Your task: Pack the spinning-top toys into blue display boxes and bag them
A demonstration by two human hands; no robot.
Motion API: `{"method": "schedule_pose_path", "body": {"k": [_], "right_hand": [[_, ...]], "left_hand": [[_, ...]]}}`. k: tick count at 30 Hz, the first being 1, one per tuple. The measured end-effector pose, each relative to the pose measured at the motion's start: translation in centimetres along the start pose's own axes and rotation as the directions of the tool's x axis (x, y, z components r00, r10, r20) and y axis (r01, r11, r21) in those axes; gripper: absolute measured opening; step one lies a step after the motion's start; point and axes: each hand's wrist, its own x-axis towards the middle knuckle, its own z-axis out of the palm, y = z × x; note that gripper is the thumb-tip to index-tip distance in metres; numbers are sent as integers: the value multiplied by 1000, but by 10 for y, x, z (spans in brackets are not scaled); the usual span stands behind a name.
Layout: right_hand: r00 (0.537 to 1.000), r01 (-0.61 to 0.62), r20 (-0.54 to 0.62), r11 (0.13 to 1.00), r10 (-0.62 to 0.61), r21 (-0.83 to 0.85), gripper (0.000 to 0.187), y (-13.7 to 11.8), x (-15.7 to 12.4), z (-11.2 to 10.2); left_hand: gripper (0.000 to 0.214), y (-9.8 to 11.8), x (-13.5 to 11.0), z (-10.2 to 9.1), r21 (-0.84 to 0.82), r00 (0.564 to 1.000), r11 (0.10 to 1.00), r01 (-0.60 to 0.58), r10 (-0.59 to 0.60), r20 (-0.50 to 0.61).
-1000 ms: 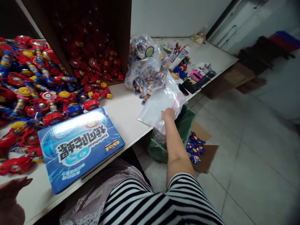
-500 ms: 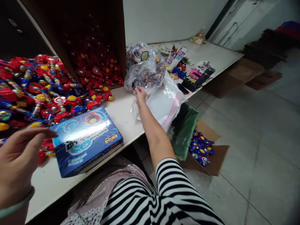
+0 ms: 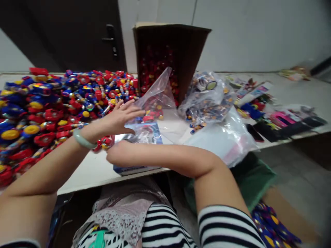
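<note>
My left hand [image 3: 121,116] is open, its fingers stretched flat against a clear plastic bag [image 3: 156,91] that stands up over the table [image 3: 88,170]. My right hand [image 3: 117,155] reaches across my body, closed at the bag's lower edge, its fingers curled under. The bag lies over a blue toy box [image 3: 148,134], which shows through it and pokes out below my right forearm. A pale bangle sits on my left wrist.
A heap of red and blue spinning-top toys [image 3: 46,110] covers the table's left. A tipped brown carton [image 3: 168,51] holds more. To the right are a clear sack of small toys [image 3: 207,98], flat plastic bags [image 3: 222,143] and assorted packs. Below the table edge are a green bag [image 3: 254,175] and toys [image 3: 271,225].
My head turned left. My right hand came from the bag pile at the right to the blue box, bringing a clear bag. My left hand moved forward onto that bag.
</note>
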Motion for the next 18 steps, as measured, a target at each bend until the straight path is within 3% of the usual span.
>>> {"method": "schedule_pose_path", "body": {"k": [2, 4, 6, 8, 10, 12, 13, 14, 16, 18], "right_hand": [[1000, 10, 1, 999, -10, -53, 23, -3, -31, 14], [995, -48, -87, 999, 48, -3, 30, 7, -67, 28], [976, -72, -191, 979, 109, 190, 47, 20, -99, 40], [910, -115, -309, 885, 276, 452, 47, 34, -122, 49], [779, -158, -406, 776, 478, 611, 44, 48, -130, 51], [645, -238, -484, 758, 590, 607, 46, 62, -124, 47], [621, -307, -496, 771, 607, 559, 50, 69, -117, 44], [630, -382, -479, 781, 611, 495, 56, 75, -108, 42], [697, -515, -357, 781, 622, 355, 55, 83, -89, 39], [722, -598, -237, 759, 649, 257, 28, 87, -75, 37]], "left_hand": [[46, -32, -21, 9, 177, 994, 979, 103, -108, 19], [24, -67, -49, 12, 208, 967, 945, 252, -256, -12], [24, -93, -75, 8, 119, 923, 916, 383, -384, -14], [30, -103, -91, -3, -5, 882, 883, 469, -468, -58], [32, -92, -92, -13, -41, 869, 891, 453, -451, -204], [37, -63, -80, -15, 39, 878, 932, 361, -325, -350], [42, -45, -71, -12, 92, 894, 949, 303, -249, -373], [49, -27, -61, -6, 138, 919, 959, 247, -186, -349], [69, 5, -44, 14, 217, 979, 963, 158, -124, -163], [74, 22, -34, 36, 329, 989, 937, 121, -142, 41]]}}
